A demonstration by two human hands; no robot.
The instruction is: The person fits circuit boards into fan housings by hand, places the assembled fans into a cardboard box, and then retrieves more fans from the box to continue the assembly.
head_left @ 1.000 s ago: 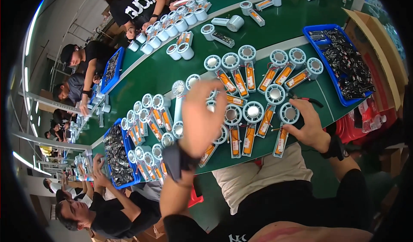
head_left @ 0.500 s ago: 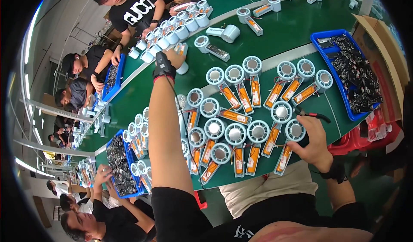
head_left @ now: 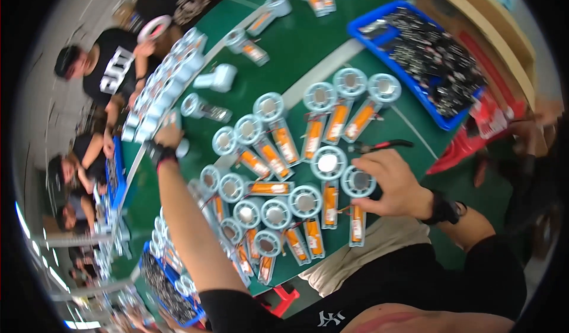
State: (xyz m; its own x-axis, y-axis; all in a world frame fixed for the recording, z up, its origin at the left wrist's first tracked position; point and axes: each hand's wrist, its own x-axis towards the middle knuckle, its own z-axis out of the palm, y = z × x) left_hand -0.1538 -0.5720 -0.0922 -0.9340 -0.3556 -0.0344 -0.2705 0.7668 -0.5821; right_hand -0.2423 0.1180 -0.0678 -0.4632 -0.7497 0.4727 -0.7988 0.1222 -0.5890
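In the head view your right hand [head_left: 391,182] has its thumb and fingers apart around the nearest fan's [head_left: 358,181] right edge, can't tell if they're clamped. Pliers [head_left: 384,145] sit just beyond. Your left hand [head_left: 169,135] is way out by the far fan rows [head_left: 173,87], too blurry to call its grip.

A light-blue, round-headed unit [head_left: 357,182] lies at the right hand [head_left: 396,183].
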